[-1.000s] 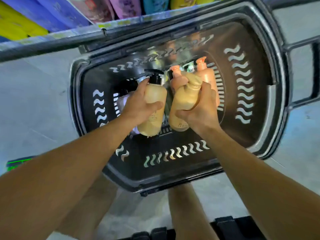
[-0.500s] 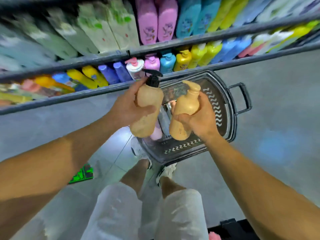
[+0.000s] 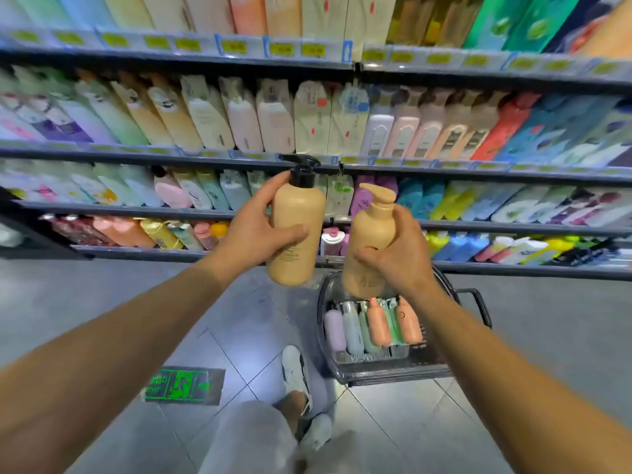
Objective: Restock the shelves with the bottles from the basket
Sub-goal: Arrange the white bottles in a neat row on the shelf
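My left hand [image 3: 254, 230] grips a tan bottle with a black pump [image 3: 297, 230], held upright in front of the shelves. My right hand [image 3: 402, 254] grips a second tan bottle with a tan pump [image 3: 371, 234], just to the right of the first. Below them on the floor stands the dark basket [image 3: 393, 369], holding several bottles [image 3: 372, 325] lying side by side: lilac, pale grey, green and orange ones. The shelves [image 3: 307, 162] rise ahead in several tiers, packed with coloured bottles and refill pouches.
A green exit sign [image 3: 183, 384] is set in the grey tiled floor to the left of my feet [image 3: 295, 374]. The basket's handle [image 3: 477, 306] sticks out to the right. My legs in light shorts fill the bottom middle.
Both hands lifted the two tan bottles out of the basket and raised them toward the shelves. My view tilted up from the basket to the shelf rows.
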